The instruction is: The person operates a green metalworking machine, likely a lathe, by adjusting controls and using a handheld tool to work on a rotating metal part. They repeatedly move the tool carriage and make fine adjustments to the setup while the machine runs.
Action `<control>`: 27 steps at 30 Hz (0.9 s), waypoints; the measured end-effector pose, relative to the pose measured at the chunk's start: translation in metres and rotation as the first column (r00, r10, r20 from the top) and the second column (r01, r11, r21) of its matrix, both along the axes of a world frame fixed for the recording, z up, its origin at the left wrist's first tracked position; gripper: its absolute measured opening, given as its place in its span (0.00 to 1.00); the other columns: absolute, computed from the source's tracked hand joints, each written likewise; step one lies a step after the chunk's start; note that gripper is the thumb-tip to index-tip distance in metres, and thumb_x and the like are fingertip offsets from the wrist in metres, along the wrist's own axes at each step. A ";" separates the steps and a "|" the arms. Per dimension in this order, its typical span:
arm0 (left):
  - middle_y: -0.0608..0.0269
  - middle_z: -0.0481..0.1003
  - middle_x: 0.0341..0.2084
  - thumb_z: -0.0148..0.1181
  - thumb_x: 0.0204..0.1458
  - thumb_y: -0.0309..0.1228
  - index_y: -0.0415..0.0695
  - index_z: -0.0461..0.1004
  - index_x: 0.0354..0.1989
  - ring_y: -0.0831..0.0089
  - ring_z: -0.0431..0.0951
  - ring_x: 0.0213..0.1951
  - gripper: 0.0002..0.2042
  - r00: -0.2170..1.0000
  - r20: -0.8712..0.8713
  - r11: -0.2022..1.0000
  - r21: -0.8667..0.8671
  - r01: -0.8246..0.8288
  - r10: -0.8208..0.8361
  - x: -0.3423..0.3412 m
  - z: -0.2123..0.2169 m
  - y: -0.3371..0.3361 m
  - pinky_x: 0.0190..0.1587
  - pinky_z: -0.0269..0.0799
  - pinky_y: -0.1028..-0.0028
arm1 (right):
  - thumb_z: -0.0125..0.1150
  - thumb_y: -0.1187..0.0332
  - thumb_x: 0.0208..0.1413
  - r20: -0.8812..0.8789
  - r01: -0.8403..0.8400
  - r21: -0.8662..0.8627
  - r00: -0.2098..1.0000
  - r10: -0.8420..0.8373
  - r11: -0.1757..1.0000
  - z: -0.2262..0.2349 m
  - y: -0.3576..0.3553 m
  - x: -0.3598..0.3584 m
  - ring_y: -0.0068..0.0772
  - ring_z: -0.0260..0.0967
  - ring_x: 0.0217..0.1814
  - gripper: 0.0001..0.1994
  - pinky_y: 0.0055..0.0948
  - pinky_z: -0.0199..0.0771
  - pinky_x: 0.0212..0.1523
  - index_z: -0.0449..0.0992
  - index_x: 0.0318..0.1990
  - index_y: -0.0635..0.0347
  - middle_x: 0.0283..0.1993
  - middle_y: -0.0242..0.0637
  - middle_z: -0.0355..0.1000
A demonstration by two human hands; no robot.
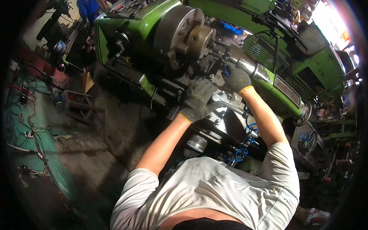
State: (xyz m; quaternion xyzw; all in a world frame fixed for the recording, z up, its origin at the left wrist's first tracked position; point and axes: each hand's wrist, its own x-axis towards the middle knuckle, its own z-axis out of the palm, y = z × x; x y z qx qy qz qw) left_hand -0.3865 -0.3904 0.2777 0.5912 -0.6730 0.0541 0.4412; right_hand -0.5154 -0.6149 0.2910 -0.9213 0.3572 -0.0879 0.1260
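Note:
Both my hands wear dark grey knit gloves with yellow cuffs and reach onto a green metal lathe (126,23). My left hand (198,99) lies over the tool post area, fingers stretched forward and thumb apart, beside a bright metal block with bolts (220,96). My right hand (237,78) is closed beside the tailstock (249,67), around a slim tool with a blue part (225,69); most of it is hidden by the glove. Left of and beyond my hands is the big round chuck (172,36), with a brass-coloured cylindrical workpiece (201,38) at its face.
A coiled blue air hose (240,153) hangs below the carriage, near my shirt. The tailstock handwheel (305,114) juts out at right. Loose cables (36,130) lie on the green floor at left, near a metal frame (82,105). A second green machine (314,65) stands behind.

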 end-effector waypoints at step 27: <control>0.45 0.76 0.60 0.71 0.54 0.53 0.41 0.80 0.56 0.45 0.72 0.66 0.30 0.999 0.036 1.000 0.029 -0.005 0.004 0.004 -0.007 -0.001 0.70 0.64 0.49 | 0.73 0.50 0.52 -0.040 -0.023 -0.057 0.999 0.021 0.998 -0.004 0.003 0.002 0.63 0.78 0.53 0.35 0.54 0.78 0.54 0.69 0.63 0.56 0.54 0.58 0.78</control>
